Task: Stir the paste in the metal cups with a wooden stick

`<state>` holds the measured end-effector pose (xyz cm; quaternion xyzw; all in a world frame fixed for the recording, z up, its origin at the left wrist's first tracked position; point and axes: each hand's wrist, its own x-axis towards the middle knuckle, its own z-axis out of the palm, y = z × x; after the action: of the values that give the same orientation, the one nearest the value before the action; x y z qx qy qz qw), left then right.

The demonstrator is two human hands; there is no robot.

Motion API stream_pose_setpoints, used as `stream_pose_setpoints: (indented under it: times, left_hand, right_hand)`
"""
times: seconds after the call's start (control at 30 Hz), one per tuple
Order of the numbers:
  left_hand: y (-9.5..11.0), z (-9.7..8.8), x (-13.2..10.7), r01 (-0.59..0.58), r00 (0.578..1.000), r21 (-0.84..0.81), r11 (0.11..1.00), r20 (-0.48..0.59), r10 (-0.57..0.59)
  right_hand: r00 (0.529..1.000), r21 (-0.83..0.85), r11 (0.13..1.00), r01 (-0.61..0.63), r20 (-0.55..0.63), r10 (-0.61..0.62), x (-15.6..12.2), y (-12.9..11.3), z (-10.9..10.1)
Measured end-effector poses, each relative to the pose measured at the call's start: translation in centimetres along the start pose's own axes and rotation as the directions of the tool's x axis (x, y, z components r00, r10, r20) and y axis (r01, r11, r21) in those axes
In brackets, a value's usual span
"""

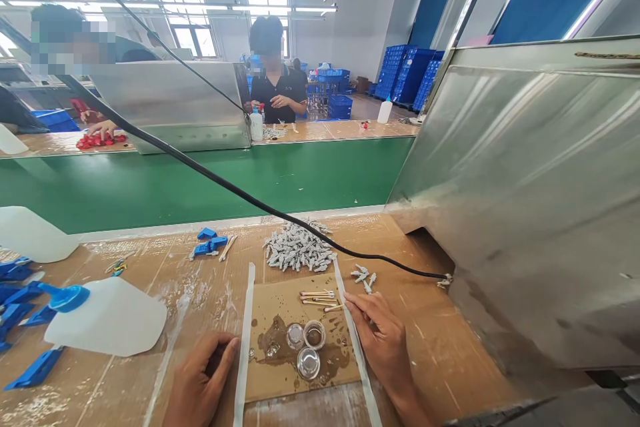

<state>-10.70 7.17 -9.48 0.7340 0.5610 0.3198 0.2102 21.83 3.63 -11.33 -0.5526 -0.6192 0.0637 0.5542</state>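
1. Your left hand [200, 380] sits at about 7 o'clock, cut off by the bottom edge. Its fingers are half curled, with no object visible in them, and it is just beside the left white strip [245, 347].
2. Your right hand [380, 340] is at about 5 o'clock, its fingers [356, 303] drawn narrow at the right white strip [356, 340]. They come right up to the wooden sticks [317, 298], but you can't tell whether they hold one.
3. The sticks lie at 12 o'clock on the brown cardboard [280, 367] between the strips, their tips too small to make out.
4. Below them are three small glass cups [309, 363] in a stained brown patch. What is in them is hard to read.
5. Past the cardboard at 12 o'clock is a heap of small grey parts [299, 247], partly crossed by a black cable [250, 193]. A few loose grey parts [363, 277] lie at 1 o'clock.
6. At 10 o'clock, a white squeeze bottle [105, 317] with a blue cap [70, 298] lies beside blue clips [30, 300], some cut off by the left edge.
7. A metal panel [515, 200] fills 3 o'clock. Across the green belt [200, 187], a co-worker [275, 90] stands at 12 o'clock.
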Motion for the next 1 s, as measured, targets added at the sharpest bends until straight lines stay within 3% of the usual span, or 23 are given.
stream_pose_setpoints:
  times: [0.4, 0.73, 0.83, 1.0]
  left_hand:
    - [-0.3, 0.0, -0.4, 0.052, 0.998, -0.011, 0.999, 0.031, -0.052]
    - [-0.1, -0.1, -0.5, 0.065, 0.996, -0.073, 0.995, 0.058, -0.06]
    - [-0.2, 0.0, -0.5, 0.073, 0.996, -0.077, 0.994, 0.051, -0.069]
    - [-0.2, 0.0, -0.6, 0.075, 0.997, -0.095, 0.993, 0.027, -0.072]
  right_hand:
    - [0.995, 0.004, 1.0, -0.02, -0.097, 0.021, -0.1, -0.1, -0.1]
    - [0.975, 0.033, 0.982, -0.186, -0.119, 0.189, -0.2, 0.3, 0.1]
    - [0.938, 0.06, 0.944, -0.324, -0.109, 0.329, -0.5, 0.9, 0.4]
    - [0.837, 0.179, 0.838, -0.516, -0.1, 0.537, -1.1, 2.1, 1.1]
